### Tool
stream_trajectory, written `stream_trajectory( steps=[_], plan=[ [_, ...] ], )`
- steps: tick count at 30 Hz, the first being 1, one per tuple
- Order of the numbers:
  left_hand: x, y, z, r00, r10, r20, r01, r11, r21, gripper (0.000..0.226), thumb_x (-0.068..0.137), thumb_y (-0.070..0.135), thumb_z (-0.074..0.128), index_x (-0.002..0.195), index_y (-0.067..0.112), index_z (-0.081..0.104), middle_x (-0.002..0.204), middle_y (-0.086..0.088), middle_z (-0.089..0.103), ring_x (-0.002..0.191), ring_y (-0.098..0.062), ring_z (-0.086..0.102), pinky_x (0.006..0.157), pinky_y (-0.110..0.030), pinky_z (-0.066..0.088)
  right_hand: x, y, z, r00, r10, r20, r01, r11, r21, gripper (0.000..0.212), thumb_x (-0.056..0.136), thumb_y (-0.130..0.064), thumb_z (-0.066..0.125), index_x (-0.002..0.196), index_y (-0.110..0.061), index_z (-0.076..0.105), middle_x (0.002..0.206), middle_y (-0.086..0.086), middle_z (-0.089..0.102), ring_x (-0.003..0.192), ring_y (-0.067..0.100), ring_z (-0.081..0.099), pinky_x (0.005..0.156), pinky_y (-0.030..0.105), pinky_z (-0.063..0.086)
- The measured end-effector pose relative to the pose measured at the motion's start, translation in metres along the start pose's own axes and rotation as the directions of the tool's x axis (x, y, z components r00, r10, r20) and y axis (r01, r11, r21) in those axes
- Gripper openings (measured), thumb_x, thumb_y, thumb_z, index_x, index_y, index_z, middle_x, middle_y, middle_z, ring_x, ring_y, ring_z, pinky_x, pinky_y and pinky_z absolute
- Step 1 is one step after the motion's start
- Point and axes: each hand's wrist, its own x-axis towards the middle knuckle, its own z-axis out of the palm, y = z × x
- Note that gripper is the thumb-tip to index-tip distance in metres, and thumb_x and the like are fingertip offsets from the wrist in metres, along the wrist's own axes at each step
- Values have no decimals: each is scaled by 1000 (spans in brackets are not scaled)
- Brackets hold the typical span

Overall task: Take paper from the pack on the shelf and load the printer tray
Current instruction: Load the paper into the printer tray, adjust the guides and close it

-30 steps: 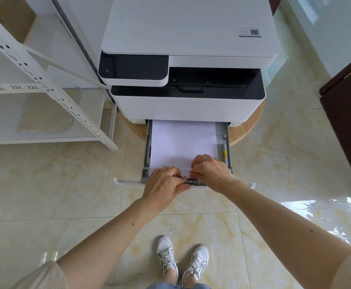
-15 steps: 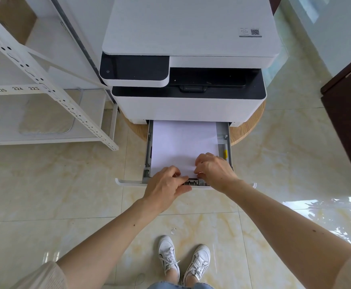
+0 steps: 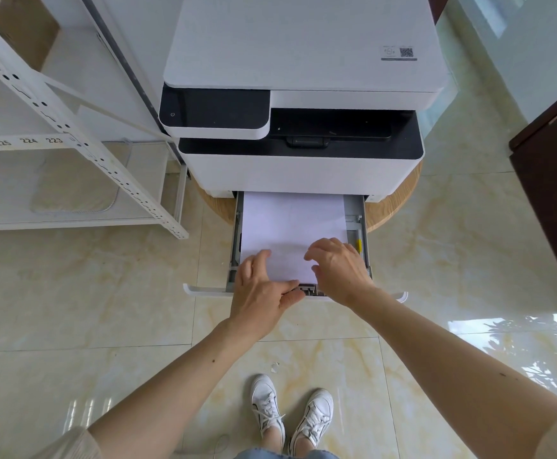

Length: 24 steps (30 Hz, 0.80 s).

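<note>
The white printer (image 3: 300,94) stands on a round wooden base with its paper tray (image 3: 356,220) pulled out toward me. A stack of white paper (image 3: 290,226) lies flat in the tray. My left hand (image 3: 260,289) rests at the tray's near edge, fingers spread on the paper's front left corner, thumb by the grey guide clip (image 3: 308,289). My right hand (image 3: 340,266) hovers over the paper's front right corner with fingers apart and curled down. Neither hand holds anything. The paper pack is not in view.
A white metal shelf rack (image 3: 72,134) stands at the left, with a beige mat (image 3: 75,190) on its lower board and a cardboard box (image 3: 22,24) higher up. A dark cabinet (image 3: 552,193) is at the right. My white shoes (image 3: 290,415) stand on the glossy tiled floor.
Both hands were bunched at the guide clip at the tray's front. Now their fingers have opened and spread over the paper's near edge, the right hand lifting slightly.
</note>
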Motion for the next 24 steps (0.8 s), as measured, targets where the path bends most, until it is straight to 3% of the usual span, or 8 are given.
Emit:
stream_trajectory(
  steps=[3,5,9,16,19,21,24],
  plan=[
    [2,6,-2,997,-64,51,68,993,-95,35,92,57,43,103,41,72,159,-13,-24,143,-34,-29,117,-44,-11,-10,6,1,998,42,-40,-42,999,-3,28,84,-6,66,111,-15,69,118,2,67,107,26,60,91,39,46],
    [4,11,-5,987,-125,101,139,979,-150,39,92,57,45,89,33,75,155,-14,-34,138,-38,-38,116,-48,-16,-15,7,2,995,72,-70,-73,997,-7,31,81,-4,68,110,-14,69,115,2,68,106,28,61,90,40,48],
    [11,14,-9,962,-216,169,249,945,-211,53,90,62,43,88,21,76,155,-14,-34,140,-39,-34,117,-48,-15,-21,10,3,990,111,-87,-113,993,-18,33,77,-4,71,108,-13,69,112,2,68,104,28,61,90,40,48],
    [10,13,-12,967,-199,158,238,930,-280,40,91,56,49,96,29,77,156,-23,-26,142,-36,-31,117,-41,-15,-23,14,1,981,189,-33,-190,980,-53,40,78,3,65,115,-11,66,117,5,66,107,29,59,92,37,45],
    [9,11,-12,970,-184,158,223,934,-280,37,91,55,51,95,29,77,155,-23,-27,141,-37,-32,116,-41,-15,-9,13,-5,968,252,-19,-249,963,99,39,87,2,59,126,-2,55,135,14,51,123,33,48,98,36,43],
    [10,11,-11,970,-177,167,218,937,-273,37,90,56,48,101,33,75,154,-24,-28,141,-37,-33,116,-42,-15,9,8,-13,930,364,44,-365,906,213,42,92,-6,56,132,1,45,144,17,38,133,33,37,106,37,36],
    [11,10,-10,966,-190,176,232,935,-266,37,90,58,46,110,38,71,154,-23,-29,141,-37,-32,116,-43,-15,36,-1,-22,856,482,187,-516,819,250,44,93,-12,56,130,4,39,141,21,35,130,36,36,105,38,34]
  ],
)
